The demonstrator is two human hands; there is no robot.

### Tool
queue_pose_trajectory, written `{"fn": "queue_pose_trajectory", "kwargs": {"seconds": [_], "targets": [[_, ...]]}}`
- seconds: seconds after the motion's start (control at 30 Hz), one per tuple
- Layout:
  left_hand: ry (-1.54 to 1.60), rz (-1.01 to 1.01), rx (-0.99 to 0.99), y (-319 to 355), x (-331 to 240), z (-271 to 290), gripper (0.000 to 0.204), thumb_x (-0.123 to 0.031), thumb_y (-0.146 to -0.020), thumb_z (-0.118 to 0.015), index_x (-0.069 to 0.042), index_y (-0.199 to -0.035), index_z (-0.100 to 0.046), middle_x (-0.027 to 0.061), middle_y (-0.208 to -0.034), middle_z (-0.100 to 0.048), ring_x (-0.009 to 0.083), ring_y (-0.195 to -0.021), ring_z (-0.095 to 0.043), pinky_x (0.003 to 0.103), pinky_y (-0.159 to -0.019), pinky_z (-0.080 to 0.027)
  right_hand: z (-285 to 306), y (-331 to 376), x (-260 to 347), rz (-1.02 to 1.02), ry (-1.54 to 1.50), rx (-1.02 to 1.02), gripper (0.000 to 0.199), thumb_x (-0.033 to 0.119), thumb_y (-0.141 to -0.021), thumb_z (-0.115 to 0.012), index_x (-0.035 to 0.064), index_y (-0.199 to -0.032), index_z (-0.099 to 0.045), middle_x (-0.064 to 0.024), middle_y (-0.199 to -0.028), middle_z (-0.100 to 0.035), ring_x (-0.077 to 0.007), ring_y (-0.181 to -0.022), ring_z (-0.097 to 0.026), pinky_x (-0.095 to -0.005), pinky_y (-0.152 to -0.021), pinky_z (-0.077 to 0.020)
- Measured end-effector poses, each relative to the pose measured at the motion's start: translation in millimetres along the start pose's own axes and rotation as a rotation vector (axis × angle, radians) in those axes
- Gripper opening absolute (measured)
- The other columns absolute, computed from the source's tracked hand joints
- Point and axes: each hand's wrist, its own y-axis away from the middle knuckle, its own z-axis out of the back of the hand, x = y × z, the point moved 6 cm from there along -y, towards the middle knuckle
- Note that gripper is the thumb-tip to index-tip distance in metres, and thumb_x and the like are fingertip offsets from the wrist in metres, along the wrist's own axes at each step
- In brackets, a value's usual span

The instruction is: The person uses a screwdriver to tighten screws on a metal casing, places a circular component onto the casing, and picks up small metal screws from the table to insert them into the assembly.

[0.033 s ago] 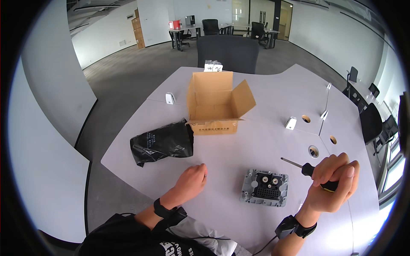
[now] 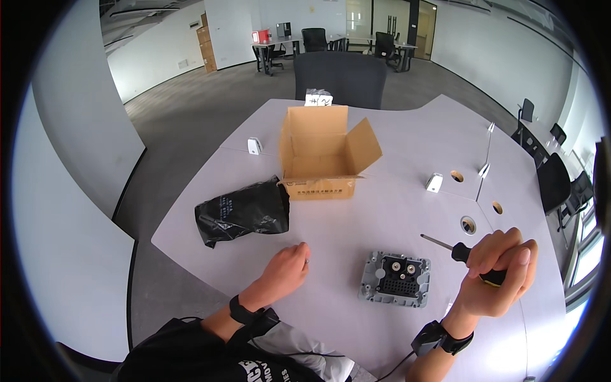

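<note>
My right hand [image 2: 499, 270] is wrapped round a screwdriver [image 2: 459, 252] with a dark handle, its metal shaft pointing left above the table. Left of that hand lies a grey metal housing [image 2: 372, 290] with a black perforated middle and round metal terminals. The screwdriver's tip is apart from it. My left hand [image 2: 286, 267] is closed near the table's front left. A tiny shiny bit shows at its fingertips, too small to name. Beyond the left hand lies a crumpled black plastic bag [image 2: 245, 214].
An open cardboard box [image 2: 318, 189] stands on the light table [image 2: 337, 235], beside the bag. Small white clips [image 2: 434, 183] and round cable holes [image 2: 468, 225] are at the right. A white card [image 2: 318, 100] is behind the box, before a dark chair [image 2: 340, 79].
</note>
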Motion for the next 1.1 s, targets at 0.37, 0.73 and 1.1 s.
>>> {"fn": "queue_pose_trajectory", "kwargs": {"seconds": [0.37,0.73,1.1], "targets": [[0.209,-0.064,0.011,-15,-63,47,0.008,-0.002,-0.090,-0.066,-0.001,-0.098,-0.064,0.0112,-0.091,-0.068,0.0258,-0.079,-0.067,0.035,-0.072,-0.054,19,-6,9,-0.020,-0.103,-0.065,0.035,0.023,-0.106,-0.036,0.0129,-0.072,-0.035,-0.0038,-0.062,-0.042,-0.0095,-0.045,-0.033,-0.0237,-0.045,-0.0302],[0.819,-0.096,0.103,-53,-133,12,0.011,0.005,-0.089,-0.071,0.002,-0.099,-0.067,0.0063,-0.095,-0.071,0.0128,-0.088,-0.068,0.028,-0.084,-0.054,46,-27,-18,-0.433,-0.510,0.307,0.029,0.030,-0.099,-0.055,0.0155,-0.075,-0.047,-0.0014,-0.069,-0.045,-0.0079,-0.052,-0.044,-0.0227,-0.057,-0.0386],[0.841,-0.181,-0.035,-32,-137,-2,0.026,0.012,-0.082,-0.077,0.004,-0.104,-0.065,0.0089,-0.096,-0.070,0.0145,-0.088,-0.068,0.028,-0.081,-0.055,50,-12,-35,-0.527,-0.445,0.373,0.028,0.030,-0.098,-0.057,0.0148,-0.076,-0.048,-0.0015,-0.069,-0.045,-0.0080,-0.053,-0.044,-0.0228,-0.058,-0.0389]]}}
